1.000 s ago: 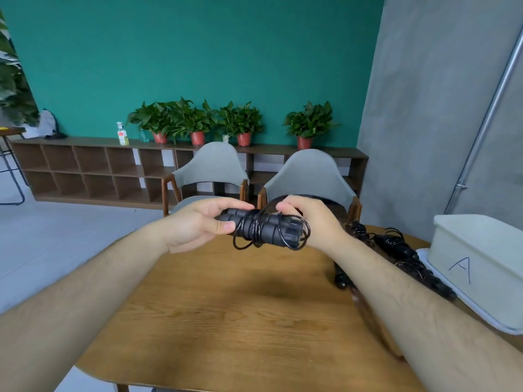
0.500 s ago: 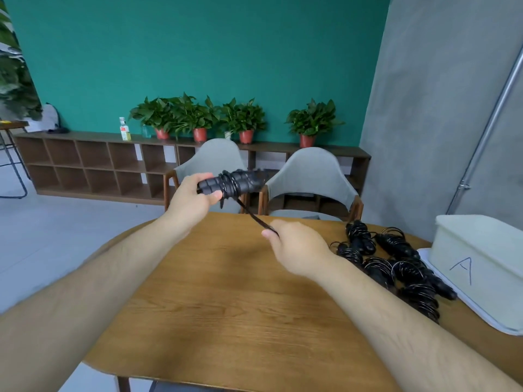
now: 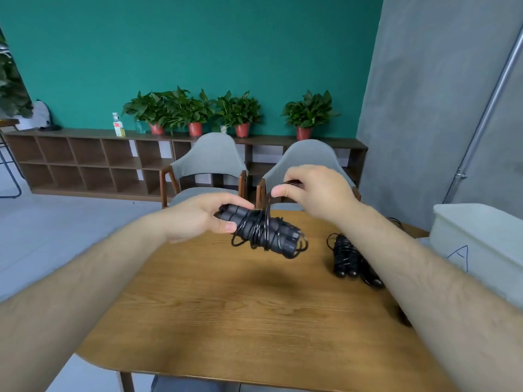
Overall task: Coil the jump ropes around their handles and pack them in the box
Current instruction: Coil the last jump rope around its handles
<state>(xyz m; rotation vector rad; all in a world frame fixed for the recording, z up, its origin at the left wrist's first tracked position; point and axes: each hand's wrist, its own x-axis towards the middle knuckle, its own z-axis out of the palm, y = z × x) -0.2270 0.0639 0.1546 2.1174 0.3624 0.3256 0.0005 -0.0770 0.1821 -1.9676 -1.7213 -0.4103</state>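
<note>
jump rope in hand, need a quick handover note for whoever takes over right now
Left hand grips the jump rope by its handles, above the table.
Right hand pinches the loose cord just above the bundle.
Coiled ropes lie on the table by the right forearm; white box marked A stands at the right edge.
Done: most of this cord wound.
Left: wind the tail, pack the ropes in the box.
</note>
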